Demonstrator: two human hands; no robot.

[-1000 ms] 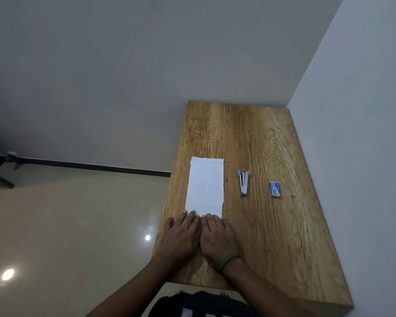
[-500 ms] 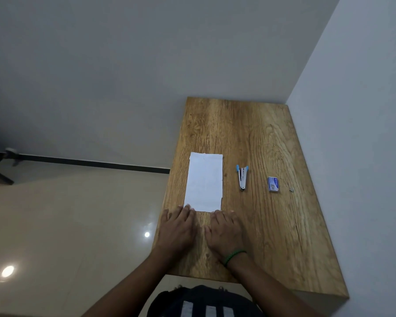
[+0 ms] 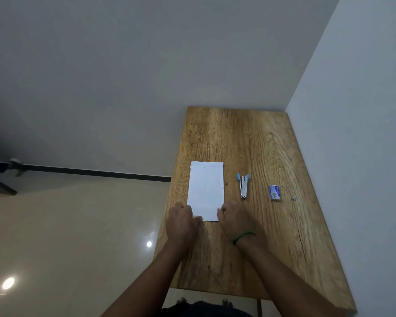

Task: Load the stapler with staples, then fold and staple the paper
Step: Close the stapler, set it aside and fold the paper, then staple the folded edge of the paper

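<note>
The paper point(image 3: 206, 191) lies flat on the table point(image 3: 249, 138), just left of the frame's centre, as a narrow upright strip. That shape suggests it is already folded lengthwise, though no crease shows clearly. To its right, apart from it, lies the stapler point(image 3: 243, 186), its two blue-tipped arms splayed at the far end. It seems to be hinged open, and whether staples sit inside cannot be told. Further right is the box point(image 3: 274, 192) of staples, and just beyond that a small grey bit point(image 3: 293, 197), possibly loose staples, too small to be sure. No hand is on the stapler and it is clear of the sheet, so the stapling looks not yet done. Loading is unconfirmed, and folding appears to be the step in hand.

Both forearms come up from the bottom of the frame and converge on the near end of the strip. The left hand point(image 3: 182, 221) sits at the lower left corner, knuckles up and fingers bent, with the thumb lying over the paper's edge. The right hand point(image 3: 233, 217), with a green band point(image 3: 242, 236) at the wrist, is at the lower right corner, its bent fingertips meeting the right edge. Whether either hand pinches the corner or only rests on it cannot be told from this view. The pose would suit lifting the near end for another fold.
</note>
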